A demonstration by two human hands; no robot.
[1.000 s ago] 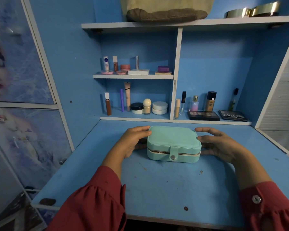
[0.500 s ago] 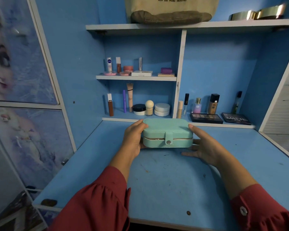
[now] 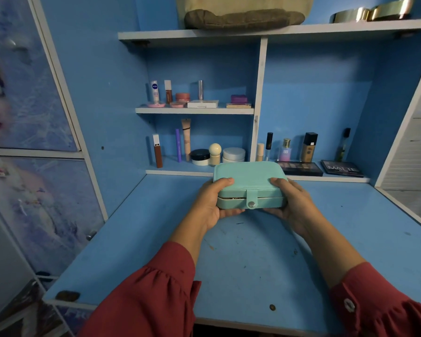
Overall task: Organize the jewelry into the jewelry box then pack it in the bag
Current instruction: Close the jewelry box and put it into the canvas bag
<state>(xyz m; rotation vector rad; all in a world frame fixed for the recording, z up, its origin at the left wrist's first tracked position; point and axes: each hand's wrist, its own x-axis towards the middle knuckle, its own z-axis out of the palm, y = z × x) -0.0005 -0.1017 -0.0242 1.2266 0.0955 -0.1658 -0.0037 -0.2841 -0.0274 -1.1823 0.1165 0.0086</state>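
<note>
Both of my hands grasp the mint jewelry box (image 3: 249, 184), lifted clear of the blue desk (image 3: 241, 263) at twelve o'clock from me: my left hand (image 3: 210, 205) wraps its nine o'clock end with the thumb on the lid and fingers curled beneath, and my right hand (image 3: 293, 203) does the same at its three o'clock end. Its snap tab (image 3: 251, 198) faces me at six o'clock, fastened over the seam. At twelve o'clock above the box, the tan bag (image 3: 243, 13) sits on the top shelf (image 3: 277, 32), with cosmetics (image 3: 199, 152) lining the lower shelves behind.
</note>
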